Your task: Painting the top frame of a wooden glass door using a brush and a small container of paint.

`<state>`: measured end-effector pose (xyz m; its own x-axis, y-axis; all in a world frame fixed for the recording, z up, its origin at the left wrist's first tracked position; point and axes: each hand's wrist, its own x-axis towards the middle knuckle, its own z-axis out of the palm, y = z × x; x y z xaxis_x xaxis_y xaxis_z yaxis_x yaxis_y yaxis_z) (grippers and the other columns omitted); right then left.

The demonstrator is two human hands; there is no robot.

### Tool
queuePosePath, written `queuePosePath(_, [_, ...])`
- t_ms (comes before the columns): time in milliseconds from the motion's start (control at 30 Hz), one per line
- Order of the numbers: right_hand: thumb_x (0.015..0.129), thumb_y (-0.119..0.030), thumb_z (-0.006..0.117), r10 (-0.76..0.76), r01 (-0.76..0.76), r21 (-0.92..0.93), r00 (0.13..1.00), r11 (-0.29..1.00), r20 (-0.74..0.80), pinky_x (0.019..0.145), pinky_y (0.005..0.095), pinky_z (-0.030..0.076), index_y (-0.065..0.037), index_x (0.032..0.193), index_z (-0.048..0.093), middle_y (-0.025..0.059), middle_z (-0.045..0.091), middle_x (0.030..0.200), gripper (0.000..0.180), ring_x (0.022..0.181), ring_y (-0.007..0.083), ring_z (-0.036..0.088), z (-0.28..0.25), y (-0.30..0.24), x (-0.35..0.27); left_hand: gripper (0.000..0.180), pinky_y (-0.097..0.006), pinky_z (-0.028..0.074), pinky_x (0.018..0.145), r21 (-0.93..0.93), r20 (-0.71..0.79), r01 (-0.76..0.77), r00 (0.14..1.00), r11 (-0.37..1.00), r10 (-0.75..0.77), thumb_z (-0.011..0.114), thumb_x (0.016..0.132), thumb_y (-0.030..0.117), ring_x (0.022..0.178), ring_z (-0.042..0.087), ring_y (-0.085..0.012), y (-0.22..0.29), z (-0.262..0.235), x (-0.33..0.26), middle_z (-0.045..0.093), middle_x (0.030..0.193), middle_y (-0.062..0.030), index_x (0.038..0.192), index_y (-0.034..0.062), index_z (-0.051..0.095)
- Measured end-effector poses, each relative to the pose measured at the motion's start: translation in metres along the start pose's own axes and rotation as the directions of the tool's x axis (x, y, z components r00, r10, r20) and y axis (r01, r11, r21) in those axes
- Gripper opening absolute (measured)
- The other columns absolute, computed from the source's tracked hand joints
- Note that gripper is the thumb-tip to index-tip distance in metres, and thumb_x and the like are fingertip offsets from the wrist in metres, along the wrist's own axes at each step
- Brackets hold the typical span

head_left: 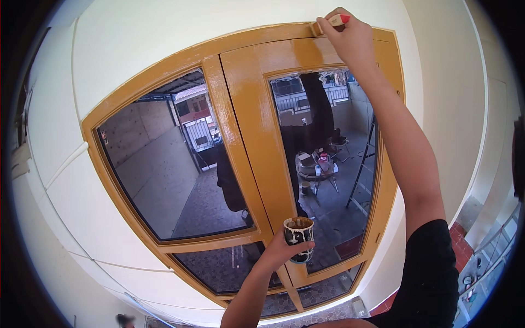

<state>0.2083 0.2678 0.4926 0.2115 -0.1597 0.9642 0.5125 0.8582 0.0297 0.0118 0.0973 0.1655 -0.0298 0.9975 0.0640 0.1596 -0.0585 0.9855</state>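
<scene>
High up, my right hand (354, 42) is closed round a paintbrush (337, 21) with a pale wooden handle and a red end. Its bristles rest against the top rail of an ochre-brown wooden door frame (257, 36). Lower down, my left hand (278, 252) grips a dark cup (299, 235) streaked with pale drips, held upright in front of the door. Brownish paint coats the inside of its rim; how full it is I cannot tell. The glossy door leaf (240, 136) has a large glass pane (350, 158) on the right.
Cream walls (164, 22) border the frame. Another glass pane (164, 158) fills the left section. Reflected in the glass are a ladder, a small table with things on it and a gate. Red tiles (460, 249) and a ladder-like metal frame (495, 246) lie at the right.
</scene>
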Motion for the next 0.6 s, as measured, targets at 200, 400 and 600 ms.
queuePosePath(200, [0.081,-0.028,0.066,0.066,-0.063,0.079,0.997,0.995,-0.038,0.062,0.0330,0.051,-0.007,0.081,0.063,0.0105,0.066,0.068,0.021,0.064,0.0268,0.065,-0.015,-0.011,0.007,0.078,-0.033,0.045,0.091,0.038,-0.022,-0.022,1.000,0.999,0.023,0.083,0.066,0.031,0.105,0.057,-0.0213,-0.007,-0.006,-0.002,0.058,0.113,-0.0129,0.126,0.0013,0.042])
queuePosePath(400, [0.082,-0.031,0.066,-0.057,0.062,-0.109,0.997,0.992,0.050,0.057,0.0314,0.050,-0.008,0.082,0.063,0.0101,0.066,0.067,0.023,0.063,0.0246,0.066,0.004,-0.008,0.004,0.080,-0.037,0.047,0.090,0.011,-0.016,-0.036,0.999,0.999,0.036,0.085,0.064,0.024,0.104,0.058,-0.0236,-0.007,-0.008,-0.001,0.059,0.109,-0.0131,0.126,-0.0003,0.040])
queuePosePath(600, [0.083,-0.027,0.063,0.013,-0.013,0.034,1.000,0.999,0.004,0.057,0.0328,0.050,-0.004,0.078,0.061,0.0100,0.063,0.064,0.024,0.060,0.0240,0.064,0.018,-0.022,0.007,0.079,-0.037,0.047,0.090,-0.011,-0.008,-0.032,0.999,0.999,0.032,0.084,0.065,0.024,0.105,0.058,-0.0236,-0.003,-0.008,-0.005,0.059,0.110,-0.0129,0.126,0.0000,0.040])
